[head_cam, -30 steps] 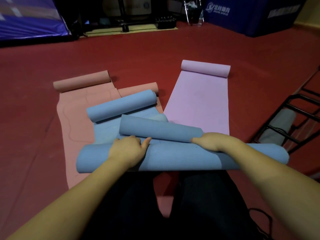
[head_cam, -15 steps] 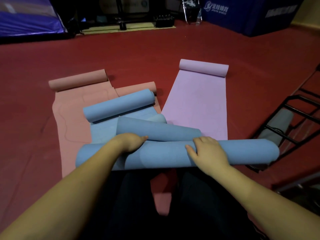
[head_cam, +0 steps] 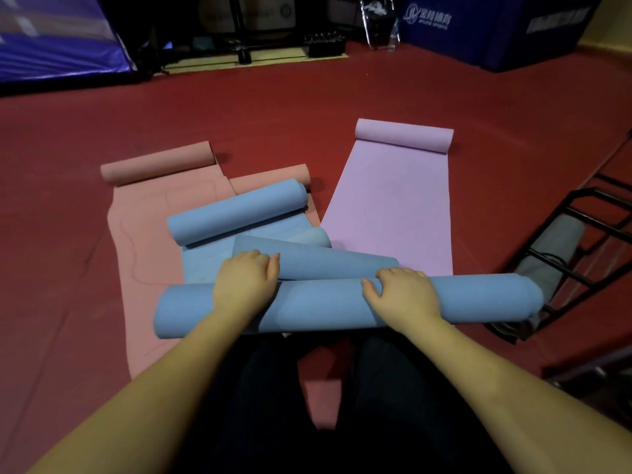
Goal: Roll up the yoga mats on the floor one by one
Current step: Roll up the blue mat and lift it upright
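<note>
A thick blue mat roll (head_cam: 321, 306) lies crosswise in front of my knees. My left hand (head_cam: 244, 280) and my right hand (head_cam: 402, 295) both press on its top, fingers curled over the far side. Just beyond it lies a darker blue roll (head_cam: 328, 265), slanted, and behind that a light blue mat (head_cam: 239, 212) with its far end rolled. A pink mat (head_cam: 150, 241) lies flat at the left with a rolled far end. A lilac mat (head_cam: 393, 206) lies flat at the right, also rolled at its far end.
A black metal rack (head_cam: 578, 254) holding a grey roll (head_cam: 554, 254) stands at the right. Red floor (head_cam: 307, 107) stretches ahead. Blue padded blocks (head_cam: 492, 29) and dark equipment line the far wall. My dark trouser legs fill the bottom.
My left hand has come back on top of the thick blue roll, and the right hand has shifted slightly along it. The roll has turned a little forward.
</note>
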Demonstrator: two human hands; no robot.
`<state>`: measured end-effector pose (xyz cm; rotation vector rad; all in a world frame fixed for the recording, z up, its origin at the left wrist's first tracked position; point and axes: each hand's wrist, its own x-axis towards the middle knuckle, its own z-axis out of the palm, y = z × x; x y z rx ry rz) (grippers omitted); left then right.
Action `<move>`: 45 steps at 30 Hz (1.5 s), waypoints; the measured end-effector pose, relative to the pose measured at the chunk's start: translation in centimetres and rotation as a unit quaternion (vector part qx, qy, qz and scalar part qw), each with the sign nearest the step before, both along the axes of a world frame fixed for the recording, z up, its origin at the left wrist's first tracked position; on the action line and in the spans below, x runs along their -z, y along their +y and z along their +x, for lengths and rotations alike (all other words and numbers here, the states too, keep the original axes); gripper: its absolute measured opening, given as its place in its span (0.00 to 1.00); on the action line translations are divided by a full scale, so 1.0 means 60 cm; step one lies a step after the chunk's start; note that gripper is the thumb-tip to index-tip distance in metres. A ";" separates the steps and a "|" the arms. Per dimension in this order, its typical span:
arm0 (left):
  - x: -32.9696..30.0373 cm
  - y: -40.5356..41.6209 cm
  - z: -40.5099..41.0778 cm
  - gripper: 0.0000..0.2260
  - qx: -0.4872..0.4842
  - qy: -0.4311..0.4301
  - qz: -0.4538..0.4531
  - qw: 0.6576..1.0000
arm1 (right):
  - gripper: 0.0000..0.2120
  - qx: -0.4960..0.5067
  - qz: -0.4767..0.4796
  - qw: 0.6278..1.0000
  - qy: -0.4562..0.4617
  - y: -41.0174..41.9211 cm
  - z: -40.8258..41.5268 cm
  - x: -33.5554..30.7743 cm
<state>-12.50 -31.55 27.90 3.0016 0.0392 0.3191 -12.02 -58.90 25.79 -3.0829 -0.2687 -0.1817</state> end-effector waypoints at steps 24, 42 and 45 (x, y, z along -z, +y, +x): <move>-0.025 -0.024 -0.060 0.29 0.016 0.077 0.072 0.994 | 0.31 0.012 -0.005 0.976 0.219 -0.016 0.036 -0.071; -0.038 -0.013 0.017 0.31 -0.012 0.367 -0.045 0.929 | 0.25 -0.021 0.054 0.998 -0.015 0.000 -0.016 -0.018; -0.035 -0.012 0.037 0.29 -0.017 0.387 -0.097 0.917 | 0.26 -0.031 0.031 0.998 -0.047 -0.003 -0.043 0.008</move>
